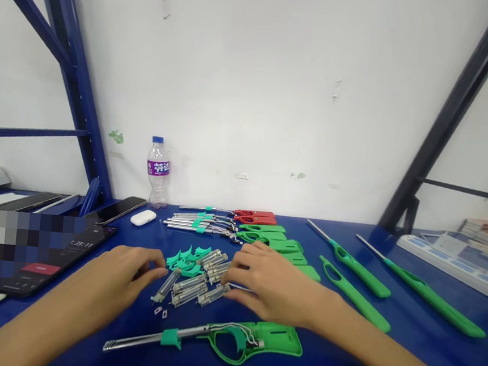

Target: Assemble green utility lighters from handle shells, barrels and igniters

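Observation:
My left hand (136, 270) is curled beside the teal triggers (188, 261), thumb and forefinger drawn together; anything between them is hidden. Reaching in from the right, my right hand (259, 281) has its thumb and fingers closed around the end of a clear fuel tank (212, 296). More clear tanks (189, 291) with metal tops lie heaped between both hands. In front of them is an opened lighter, its green half shell (279, 340) holding a metal tube (140, 342), wires and a teal trigger. Two tiny pale pieces (161, 312) lie near the heap.
Further back, metal tubes (184, 223) with red and green half shells (261, 228) form a row. Loose green lighter pieces (426, 296) lie at the right. A bottle (158, 175), a white case (143, 217), phones (62, 252) and a power strip (454, 267) stand around.

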A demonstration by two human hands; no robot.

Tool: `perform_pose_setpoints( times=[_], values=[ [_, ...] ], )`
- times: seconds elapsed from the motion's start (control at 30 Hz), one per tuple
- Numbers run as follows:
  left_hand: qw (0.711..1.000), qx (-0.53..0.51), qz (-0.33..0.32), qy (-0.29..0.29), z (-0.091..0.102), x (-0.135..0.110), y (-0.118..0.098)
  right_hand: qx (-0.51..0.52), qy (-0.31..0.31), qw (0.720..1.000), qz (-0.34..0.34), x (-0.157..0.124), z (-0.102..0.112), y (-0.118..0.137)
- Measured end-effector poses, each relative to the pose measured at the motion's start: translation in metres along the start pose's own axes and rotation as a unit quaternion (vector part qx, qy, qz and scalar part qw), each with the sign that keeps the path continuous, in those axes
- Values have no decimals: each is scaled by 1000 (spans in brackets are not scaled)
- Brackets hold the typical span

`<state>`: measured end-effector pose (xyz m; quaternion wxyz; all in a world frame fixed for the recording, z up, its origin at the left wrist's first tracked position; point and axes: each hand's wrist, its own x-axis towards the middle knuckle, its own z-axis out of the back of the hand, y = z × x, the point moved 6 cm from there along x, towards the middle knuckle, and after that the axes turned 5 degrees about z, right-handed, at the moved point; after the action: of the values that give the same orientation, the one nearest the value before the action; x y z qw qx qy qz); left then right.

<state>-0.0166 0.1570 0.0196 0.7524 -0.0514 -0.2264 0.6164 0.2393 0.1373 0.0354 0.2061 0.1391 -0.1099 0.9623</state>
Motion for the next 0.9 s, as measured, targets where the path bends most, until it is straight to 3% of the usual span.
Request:
perform_pose_setpoints(
  times=[0.13, 0.33, 0.63, 0.9],
  values=[
    [1000, 15, 10, 14, -6, 4, 9, -14, 22, 999, 40, 15, -24, 6],
    [999, 25, 14, 36, -14, 21, 11, -16, 11, 999, 38, 13, -44, 7],
    [998, 14, 13, 54, -16, 24, 11, -32, -59, 996, 50, 11, -40, 0],
    [982, -43, 11, 183, -13, -9, 1, -26, -104, 993, 42, 1, -30, -6]
  ],
)
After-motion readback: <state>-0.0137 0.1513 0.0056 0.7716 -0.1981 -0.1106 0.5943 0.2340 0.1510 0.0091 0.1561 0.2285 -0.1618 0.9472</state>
